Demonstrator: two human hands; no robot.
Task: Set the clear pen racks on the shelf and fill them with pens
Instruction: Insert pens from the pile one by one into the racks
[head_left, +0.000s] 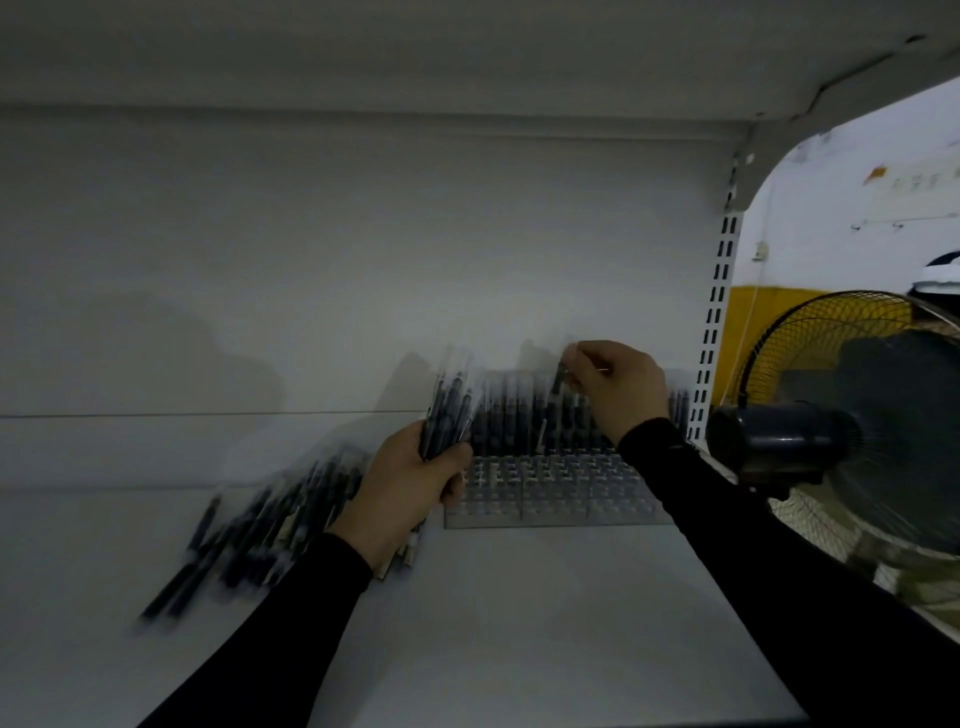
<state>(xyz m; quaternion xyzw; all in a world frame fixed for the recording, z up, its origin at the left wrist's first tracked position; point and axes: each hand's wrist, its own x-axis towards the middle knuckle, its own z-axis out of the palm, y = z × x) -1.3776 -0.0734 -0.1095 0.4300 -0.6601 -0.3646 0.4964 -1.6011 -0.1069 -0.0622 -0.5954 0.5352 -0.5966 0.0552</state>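
Note:
A clear pen rack (556, 493) with many small slots sits on the white shelf (519, 623) against the back wall, at right of centre. Its back rows hold upright dark pens (519, 415); the front rows show bare slots. My left hand (410, 488) grips a bunch of dark pens (449, 410) pointing upward, just left of the rack. My right hand (618, 384) is above the rack's back rows and pinches the top of a single dark pen (558, 376). A blurred heap of loose pens (260, 535) lies on the shelf to the left.
The shelf above (415, 52) hangs low overhead. A slotted upright (714, 322) bounds the shelf on the right. Beyond it stands a dark pedestal fan (857, 436) close to my right arm.

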